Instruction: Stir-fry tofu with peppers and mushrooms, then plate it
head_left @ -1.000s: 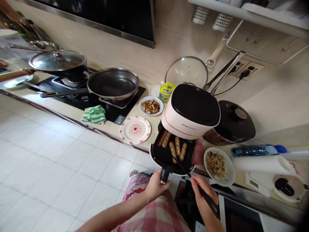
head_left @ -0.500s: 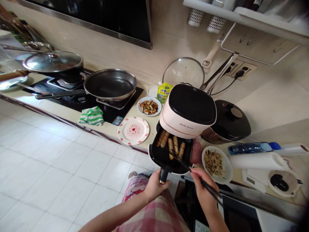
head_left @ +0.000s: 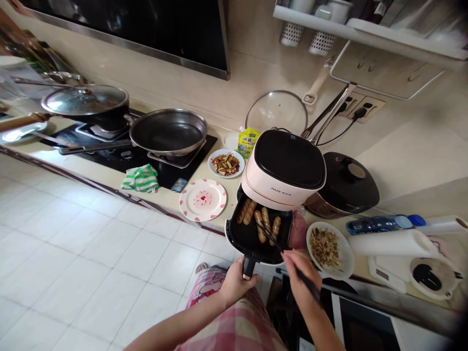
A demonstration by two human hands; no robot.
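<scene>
My left hand [head_left: 237, 282] is closed round the black handle [head_left: 248, 266] of the air fryer drawer. The drawer [head_left: 241, 241] is pulled out below the pink air fryer [head_left: 280, 195] and holds several browned sausages [head_left: 277, 228]. In my right hand [head_left: 302, 273] is a pair of black chopsticks [head_left: 310, 286], their tips among the sausages on the drawer's right side. A plate with pink spots [head_left: 203, 200] lies on the counter to the left of the drawer.
A frying pan [head_left: 168, 131] and a lidded wok [head_left: 86, 100] stand on the stove at left. Near the fryer are a plate of chopped food [head_left: 226, 163], a yellow pouch [head_left: 248, 142], a rice cooker [head_left: 351, 183] and a bowl of food [head_left: 325, 246]. Bottles and a paper roll [head_left: 395, 243] lie at right.
My right hand has moved a little left with the chopsticks. The sausages near the tips have shifted slightly. My left hand still holds the handle.
</scene>
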